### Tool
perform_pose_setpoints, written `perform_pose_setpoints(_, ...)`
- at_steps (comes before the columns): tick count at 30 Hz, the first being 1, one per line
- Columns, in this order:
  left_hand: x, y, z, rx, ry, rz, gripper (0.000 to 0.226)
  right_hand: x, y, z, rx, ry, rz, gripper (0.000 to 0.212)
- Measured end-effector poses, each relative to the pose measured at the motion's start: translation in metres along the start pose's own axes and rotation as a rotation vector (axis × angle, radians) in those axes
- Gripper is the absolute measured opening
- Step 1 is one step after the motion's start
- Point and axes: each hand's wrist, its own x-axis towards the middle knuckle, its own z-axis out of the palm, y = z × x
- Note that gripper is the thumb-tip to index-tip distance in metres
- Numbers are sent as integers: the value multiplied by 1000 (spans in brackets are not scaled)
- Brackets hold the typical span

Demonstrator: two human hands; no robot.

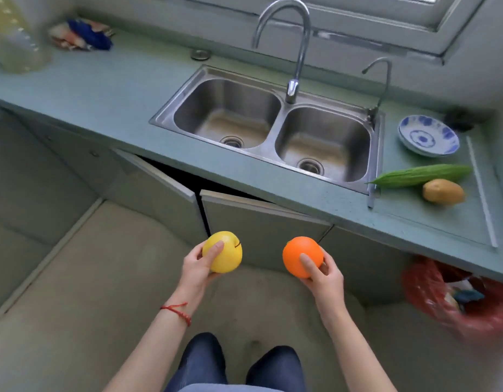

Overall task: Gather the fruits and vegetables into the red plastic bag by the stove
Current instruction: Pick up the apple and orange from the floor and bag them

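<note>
Head view, from the left: a blurred clear bottle (17,49) stands at the far left of the counter (103,89), with a blue and pink cloth (83,33) behind it. Lower down, the left hand (198,268) grips a yellow apple (222,251), thumb curled over its top and fingers beneath; a red string (177,312) circles that wrist. Beside it, apart, the right hand (322,277) grips an orange (302,256) the same way, thumb on top. Both fruits hang over the floor in front of the cabinet doors (261,219). Behind them the double sink (270,128) sits under a tall tap (295,46). Right of the sink lie a blue-patterned plate (428,135), a green gourd (422,175) and, just beside it, a potato (443,191). Under the counter's right end sits the red bag (431,292), open, with scraps inside.
</note>
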Motion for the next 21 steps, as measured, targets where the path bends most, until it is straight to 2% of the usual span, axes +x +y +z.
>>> perform_pose_setpoints(5, -30, -9, -40, -141, 262, 55, 29, 1, -10, 39, -160, -266, 13, 71)
perform_pose_setpoints(8, -50, -16, -74, -237, 399, 82, 25, -7, -6, 74, -244, -400, 14, 75)
perform_pose_setpoints(14, -101, -36, -153, -414, 636, 135, 30, -47, 16, 151, -336, -683, 12, 43)
perform_pose_setpoints(18, -143, -54, -207, -517, 788, 184, 6, -92, 38, 206, -406, -851, 18, 46)
perform_pose_setpoints(21, -180, -72, -251, -589, 896, 212, 5, -136, 59, 243, -461, -971, 10, 45)
